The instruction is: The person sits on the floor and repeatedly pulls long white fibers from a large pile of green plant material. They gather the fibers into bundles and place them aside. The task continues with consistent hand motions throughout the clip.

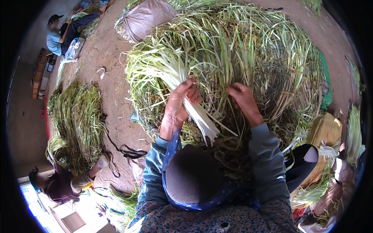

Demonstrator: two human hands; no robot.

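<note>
My left hand (182, 102) is closed around a bundle of long leafy stalks (172, 70). The pale ends point down towards me, and the green leaves fan out to the upper left. Over the large heap of green and withered stalks (212, 43), my right hand (243, 97) has its thumb and forefinger pinched at some thin leaves of the heap (228, 75). Its other fingers are curled and partly hidden. Before my lap, darker, withered leaves lie under both forearms.
A stuffed woven sack (148, 17) lies at the heap's top left. A smaller heap (77, 122) and a black strap (131, 153) are at left. Two people sit at far left, one above (55, 40), one below (59, 186). A yellow woven sack (323, 131) lies at right.
</note>
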